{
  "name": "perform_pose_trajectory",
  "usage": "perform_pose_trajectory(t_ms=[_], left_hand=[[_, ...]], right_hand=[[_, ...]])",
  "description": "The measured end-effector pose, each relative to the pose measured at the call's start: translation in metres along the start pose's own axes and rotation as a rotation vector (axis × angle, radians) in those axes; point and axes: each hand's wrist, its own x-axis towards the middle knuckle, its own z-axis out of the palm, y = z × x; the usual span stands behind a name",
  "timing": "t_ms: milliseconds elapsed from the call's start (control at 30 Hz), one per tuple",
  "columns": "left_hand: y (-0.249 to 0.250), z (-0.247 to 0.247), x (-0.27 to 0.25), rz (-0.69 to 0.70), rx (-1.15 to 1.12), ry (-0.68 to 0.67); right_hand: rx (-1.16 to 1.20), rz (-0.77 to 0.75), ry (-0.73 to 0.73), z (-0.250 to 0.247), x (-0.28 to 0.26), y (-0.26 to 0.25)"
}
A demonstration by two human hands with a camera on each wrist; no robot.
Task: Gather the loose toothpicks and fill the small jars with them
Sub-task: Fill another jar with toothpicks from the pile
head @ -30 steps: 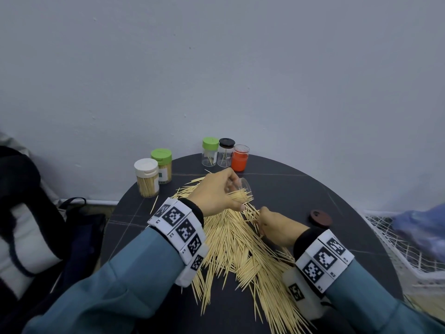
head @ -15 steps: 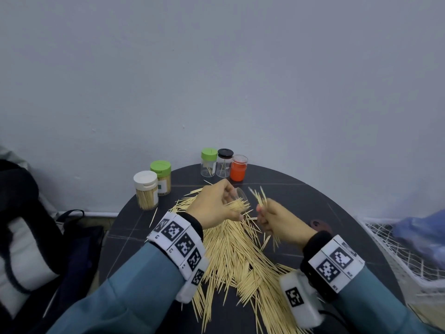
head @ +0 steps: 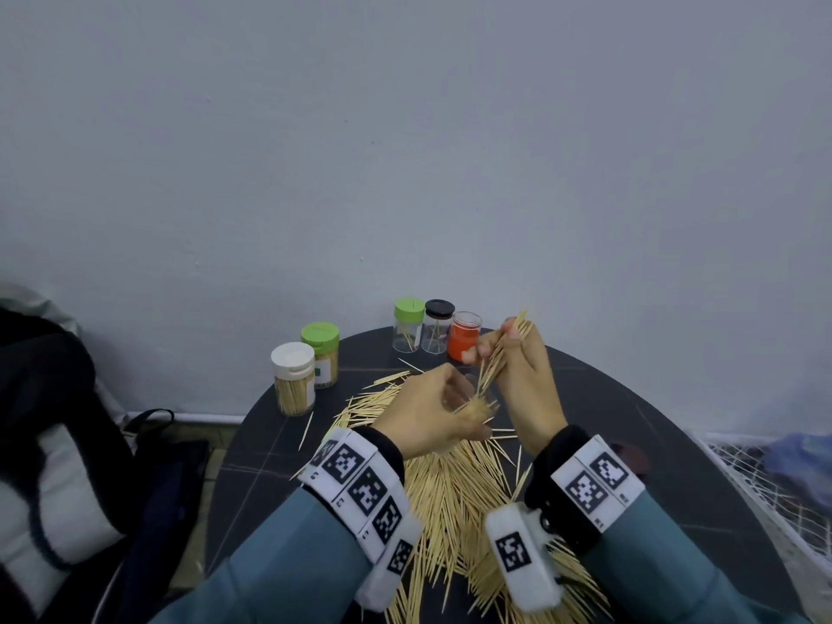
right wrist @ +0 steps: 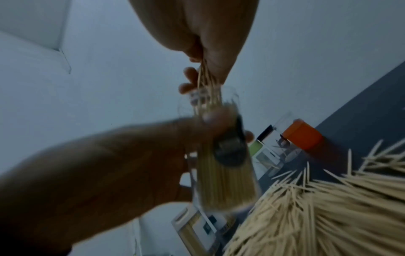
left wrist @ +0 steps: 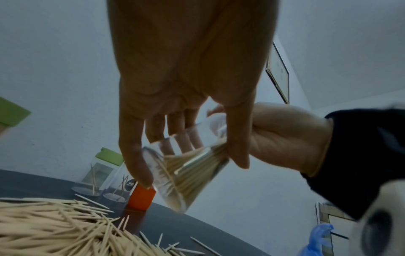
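Against a plain pale wall (head: 405,128), on a round dark table (head: 653,421), lay a wide heap of loose toothpicks (head: 454,497). Compared with a second earlier, when the right hand (head: 526,380) was down pinching at the heap, it was raised, pinching a small bundle of toothpicks (head: 504,349) and steering its lower ends into the mouth of the clear jar (left wrist: 186,171). That jar was gripped, tilted, in the left hand (head: 427,416), lifted off the table and already mostly packed. Meant one more load going in; likely close to full. Behind stood a white-lidded jar (head: 292,378) and a green-lidded jar (head: 320,353) filled, while two clear jars (head: 423,328) and an orange jar (head: 464,335) waited.
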Motion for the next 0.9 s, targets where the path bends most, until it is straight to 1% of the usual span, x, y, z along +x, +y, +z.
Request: perform_pose_trajectory(t_ms=[67, 167, 333, 500, 700, 800, 900], left_hand=[[0.001, -0.001, 0.001, 0.004, -0.045, 0.018], [0.001, -0.003, 0.003, 0.000, -0.078, 0.034], [0.001, -0.005, 0.002, -0.001, -0.090, 0.019], [0.001, -0.005, 0.001, 0.009, -0.059, 0.019], [0.000, -0.008, 0.001, -0.009, -0.068, 0.050], [-0.001, -0.010, 0.000, -0.029, -0.069, 0.051], [-0.001, -0.010, -0.001, -0.042, -0.062, 0.034]], right_hand=[[-0.001, -0.004, -0.001, 0.001, -0.006, 0.008], [0.116, 0.061, -0.052, 0.003, -0.013, 0.014], [0.133, 0.099, -0.084, 0.001, -0.014, 0.016], [0.091, 0.044, -0.043, -0.004, -0.011, 0.012], [-0.034, -0.020, -0.087, -0.005, -0.019, 0.021], [-0.059, -0.014, -0.120, -0.009, -0.022, 0.020], [-0.138, -0.020, -0.131, -0.011, -0.024, 0.018]])
